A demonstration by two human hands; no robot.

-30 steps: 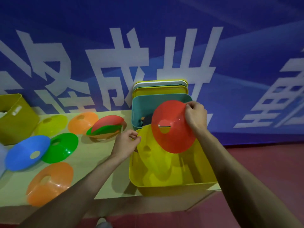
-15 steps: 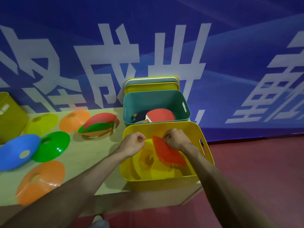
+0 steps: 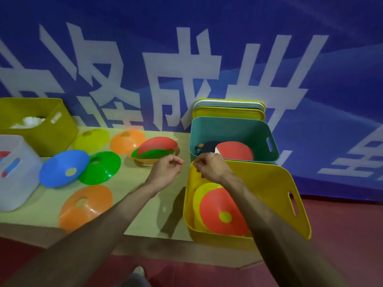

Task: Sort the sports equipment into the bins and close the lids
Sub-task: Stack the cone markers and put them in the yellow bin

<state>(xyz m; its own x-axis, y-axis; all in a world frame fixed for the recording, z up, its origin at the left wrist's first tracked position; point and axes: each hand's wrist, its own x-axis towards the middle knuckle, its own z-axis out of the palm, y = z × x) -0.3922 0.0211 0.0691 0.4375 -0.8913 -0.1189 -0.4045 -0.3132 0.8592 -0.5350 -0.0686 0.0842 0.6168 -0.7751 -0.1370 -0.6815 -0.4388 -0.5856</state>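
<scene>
A red disc cone lies on a yellow disc cone inside the yellow bin at the table's right end. My right hand hovers over that bin's far left corner, fingers loosely curled, holding nothing. My left hand hangs above the table just left of the bin, empty, fingers relaxed. On the table lie several loose disc cones: a red and green stack, orange, yellow, green, blue and a near orange one.
A teal bin behind the yellow one holds table tennis paddles. Lids lean against the blue wall behind it. An olive bin with white items and a white bin stand at the left.
My right hand lowered the red disc cone into the yellow bin and let go of it. Both hands have risen out of the bin and shifted left. The view turned left.
</scene>
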